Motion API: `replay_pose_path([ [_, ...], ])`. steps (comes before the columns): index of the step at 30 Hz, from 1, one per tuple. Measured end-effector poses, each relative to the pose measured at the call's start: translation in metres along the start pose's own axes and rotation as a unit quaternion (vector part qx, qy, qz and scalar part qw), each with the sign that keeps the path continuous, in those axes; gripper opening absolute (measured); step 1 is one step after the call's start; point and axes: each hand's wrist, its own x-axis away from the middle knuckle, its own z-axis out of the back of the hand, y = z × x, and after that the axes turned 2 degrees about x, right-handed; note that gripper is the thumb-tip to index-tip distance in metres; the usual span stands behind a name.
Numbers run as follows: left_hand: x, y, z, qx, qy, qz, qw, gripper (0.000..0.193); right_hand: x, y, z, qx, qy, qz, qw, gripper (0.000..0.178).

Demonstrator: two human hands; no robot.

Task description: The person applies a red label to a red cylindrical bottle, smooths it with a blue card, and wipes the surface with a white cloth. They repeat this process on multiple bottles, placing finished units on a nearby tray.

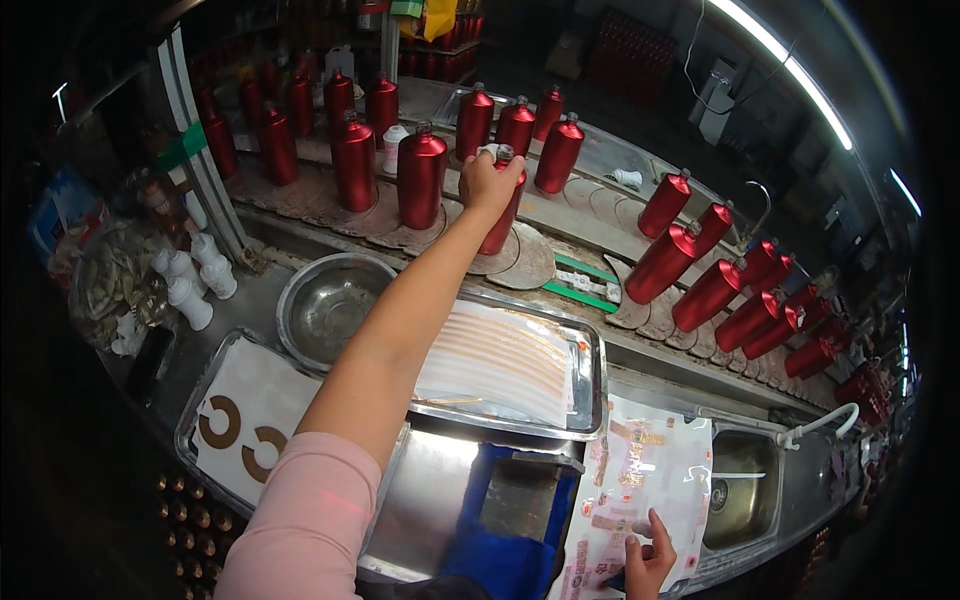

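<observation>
The left hand (490,183) is at 12 o'clock, with its grip closed around the top of a shiny red bottle (500,230). A bit of something white shows by the fingers, but I can't tell what it is. The bottle is on a row of flat plates (535,260). More red bottles (665,263) stand along the row, out to 3 o'clock.

The right hand (650,568) is low down at 5 o'clock, over a white sheet with shiny stickers (690,465). Its finger and thumb are apart, and I can't tell if it touches the sheet.

On the worktop (248,302), a round metal bowl (300,290) sits at 9 o'clock. A tray (598,385) of striped sheets is near the middle, toward 6 o'clock. A sink (745,470) is at 4 o'clock.
</observation>
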Motion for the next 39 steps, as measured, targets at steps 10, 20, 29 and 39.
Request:
replay_pose_path([
  [10, 0.021, 0.032, 0.031, 0.360, -0.028, 0.131, 0.923, 0.030, 0.007, -0.024, 0.020, -0.066, 0.010, -0.021, 0.998, 0.056],
  [20, 0.053, 0.093, 0.064, 0.265, -0.072, 0.037, 0.961, 0.035, -0.040, -0.078, 0.017, -0.098, -0.009, 0.089, 0.991, 0.057],
  [29, 0.008, 0.031, 0.155, 0.308, -0.054, 0.024, 0.950, 0.017, -0.248, -0.197, -0.069, 0.022, 0.013, 0.284, 0.958, 0.080],
  [39, -0.051, -0.039, 0.097, 0.031, 0.033, -0.026, 0.999, 0.043, -0.391, -0.303, -0.186, 0.125, 0.009, 0.257, 0.958, 0.112],
])
